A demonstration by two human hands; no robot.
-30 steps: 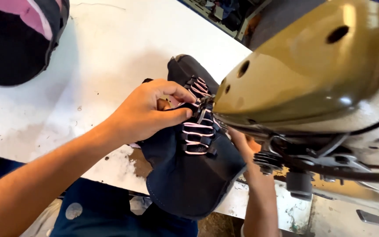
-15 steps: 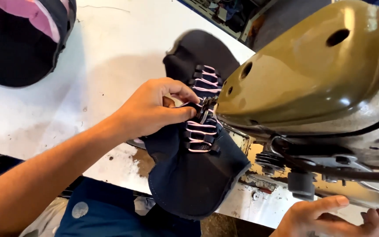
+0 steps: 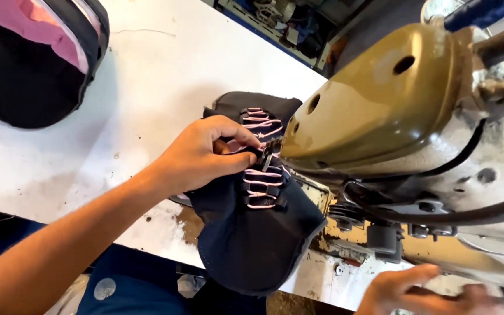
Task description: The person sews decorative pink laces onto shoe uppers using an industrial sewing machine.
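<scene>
Fingers of the left hand [image 3: 205, 157] pinch the dark shoe upper [image 3: 252, 233] under the sewing machine [image 3: 380, 111]; the right hand [image 3: 421, 289], spread loose, has dropped to five o'clock.

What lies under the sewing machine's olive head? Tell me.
Under the olive machine head, the dark shoe upper with pink laces shows, pressed by the left hand. The needle and the stitch point are covered by the head and fingers.

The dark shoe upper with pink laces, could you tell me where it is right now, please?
In the head view, the shoe upper lies mid-frame on the white table, under the sewing machine's head, pressed by the left hand.
</scene>
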